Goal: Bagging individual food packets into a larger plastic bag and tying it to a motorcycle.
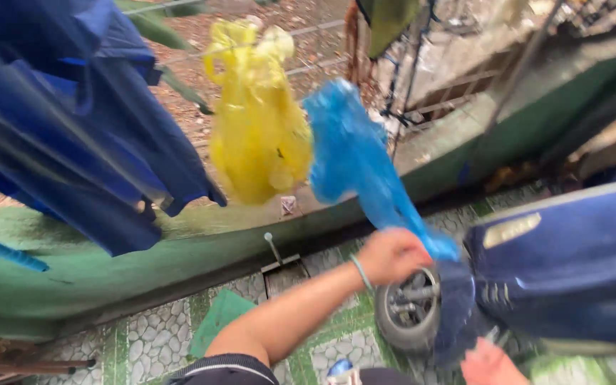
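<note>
The left hand point(392, 255) is closed around the lower end of a thin, crumpled, translucent blue bag point(354, 160) that stretches up beside a hanging yellow bag point(257, 128), above a scooter point(557, 271), while the right hand point(490, 363), partly out of view, cannot be read.

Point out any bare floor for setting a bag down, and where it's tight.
Bare tiled floor lies between the green wall and the forearm, beside a green mat. Tight on the right: the left hand grips a blue bag over the scooter wheel, beside the right hand.
</note>
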